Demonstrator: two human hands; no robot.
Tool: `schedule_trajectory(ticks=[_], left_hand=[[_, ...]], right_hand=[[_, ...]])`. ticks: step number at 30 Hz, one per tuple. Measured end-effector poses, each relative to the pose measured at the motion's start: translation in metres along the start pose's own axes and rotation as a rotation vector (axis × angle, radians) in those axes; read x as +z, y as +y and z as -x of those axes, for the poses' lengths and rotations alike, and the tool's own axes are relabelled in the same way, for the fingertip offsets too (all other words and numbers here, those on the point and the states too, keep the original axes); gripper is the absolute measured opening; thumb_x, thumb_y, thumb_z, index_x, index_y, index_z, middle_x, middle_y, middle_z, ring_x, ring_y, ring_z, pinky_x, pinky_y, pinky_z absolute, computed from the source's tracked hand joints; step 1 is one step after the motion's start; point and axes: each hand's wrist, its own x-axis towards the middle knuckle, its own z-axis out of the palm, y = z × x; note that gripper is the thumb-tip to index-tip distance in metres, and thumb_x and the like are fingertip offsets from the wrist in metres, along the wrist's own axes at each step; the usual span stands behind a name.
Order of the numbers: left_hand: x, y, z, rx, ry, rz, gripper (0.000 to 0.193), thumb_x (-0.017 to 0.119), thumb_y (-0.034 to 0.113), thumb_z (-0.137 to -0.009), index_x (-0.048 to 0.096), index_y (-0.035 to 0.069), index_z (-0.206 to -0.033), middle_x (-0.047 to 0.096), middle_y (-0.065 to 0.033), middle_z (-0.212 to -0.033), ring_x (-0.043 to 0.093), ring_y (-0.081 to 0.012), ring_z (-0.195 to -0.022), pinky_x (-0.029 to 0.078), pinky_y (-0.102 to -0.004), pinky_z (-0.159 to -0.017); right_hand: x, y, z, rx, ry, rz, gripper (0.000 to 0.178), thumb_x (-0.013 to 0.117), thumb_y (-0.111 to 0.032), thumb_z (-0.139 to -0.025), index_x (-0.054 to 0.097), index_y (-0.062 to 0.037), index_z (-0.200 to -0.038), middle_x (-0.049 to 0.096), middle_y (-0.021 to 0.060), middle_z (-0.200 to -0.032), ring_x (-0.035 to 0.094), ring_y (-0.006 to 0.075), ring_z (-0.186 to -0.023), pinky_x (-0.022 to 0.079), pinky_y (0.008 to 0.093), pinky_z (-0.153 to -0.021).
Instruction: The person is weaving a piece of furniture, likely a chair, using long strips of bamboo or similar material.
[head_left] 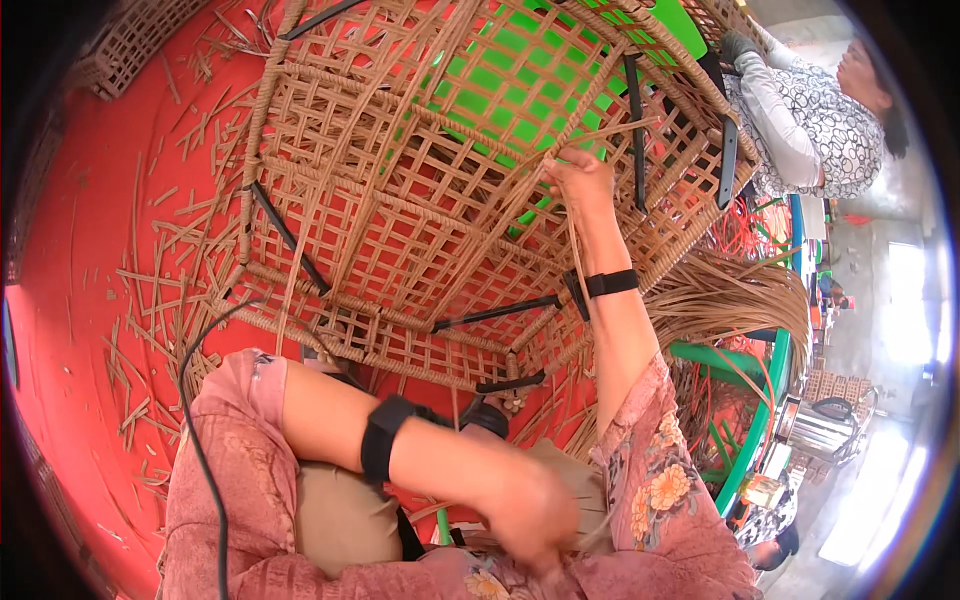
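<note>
A large basket frame [330, 160] woven from flat tan strands in an open lattice, with black straps at its joints, lies tilted in front of me. My right hand [580, 175] is at its inner side, fingers closed in a pinch on a tan weaving strand [583, 240]. One strand end juts out beyond the fingers to the right, and another length hangs down beside the wrist. My left hand [540, 510] is low over my lap, crossed toward the right and smeared by motion. Its fingers cannot be made out. Both forearms wear black bands.
Cut strand scraps litter the red floor covering [90, 330]. A thick bundle of tan strands [740, 300] rests on a green frame [765, 420] at right. Bright green plastic [520, 70] shows through the lattice. A black cable [190, 430] runs at left. A co-worker [810, 120] sits at upper right.
</note>
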Motion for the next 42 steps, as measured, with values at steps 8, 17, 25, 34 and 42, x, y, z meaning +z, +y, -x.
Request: schedule_trajectory(ticks=[8, 17, 25, 34, 42], left_hand=[[-0.143, -0.153, 0.071, -0.672, 1.524, -0.493, 0.026, 0.057, 0.025, -0.084, 0.059, 0.004, -0.098, 0.062, -0.0205, -0.086, 0.06, -0.0368, -0.086, 0.047, -0.0469, -0.072], [-0.153, -0.191, 0.097, -0.858, 1.347, -1.273, 0.037, 0.071, 0.016, -0.069, 0.057, 0.008, -0.102, 0.05, -0.0124, -0.094, 0.051, -0.0309, -0.095, 0.041, -0.0415, -0.081], [-0.15, -0.169, 0.148, -0.858, 1.354, -1.318, 0.021, 0.06, 0.007, -0.072, 0.065, 0.009, -0.093, 0.06, -0.0086, -0.092, 0.057, -0.0287, -0.093, 0.042, -0.0461, -0.082], [-0.114, -0.089, 0.23, -1.205, 1.496, -1.754, 0.021, 0.053, 0.008, -0.077, 0.066, 0.009, -0.093, 0.064, -0.0106, -0.09, 0.063, -0.0264, -0.085, 0.043, -0.0468, -0.079], [-0.183, -0.183, 0.102, -0.66, 1.521, -0.594, 0.026, 0.06, 0.015, -0.083, 0.059, 0.001, -0.105, 0.063, -0.017, -0.102, 0.061, -0.0333, -0.092, 0.047, -0.0414, -0.078]], right_hand=[[-0.006, 0.0, -0.002, 0.086, -0.144, -0.155, 0.042, 0.065, 0.001, -0.08, 0.051, 0.01, -0.119, 0.065, 0.0114, -0.09, 0.065, 0.0161, -0.072, 0.051, 0.0238, -0.055], [-0.006, 0.0, 0.004, 0.064, -0.158, -0.16, 0.04, 0.059, 0.001, -0.083, 0.052, 0.0084, -0.122, 0.063, 0.0139, -0.094, 0.065, 0.0172, -0.075, 0.048, 0.0248, -0.056], [-0.003, 0.001, 0.005, 0.078, -0.159, -0.177, 0.042, 0.06, 0.0, -0.082, 0.051, 0.0078, -0.123, 0.064, 0.0135, -0.095, 0.065, 0.0164, -0.074, 0.046, 0.0251, -0.056], [0.002, -0.003, 0.01, 0.038, -0.14, -0.098, 0.042, 0.061, -0.002, -0.083, 0.05, 0.0079, -0.122, 0.063, 0.013, -0.1, 0.066, 0.0156, -0.076, 0.044, 0.0223, -0.055], [-0.003, -0.002, 0.007, 0.048, -0.204, -0.121, 0.044, 0.059, -0.001, -0.083, 0.05, 0.0069, -0.125, 0.063, 0.0152, -0.101, 0.065, 0.016, -0.074, 0.046, 0.0276, -0.058]])
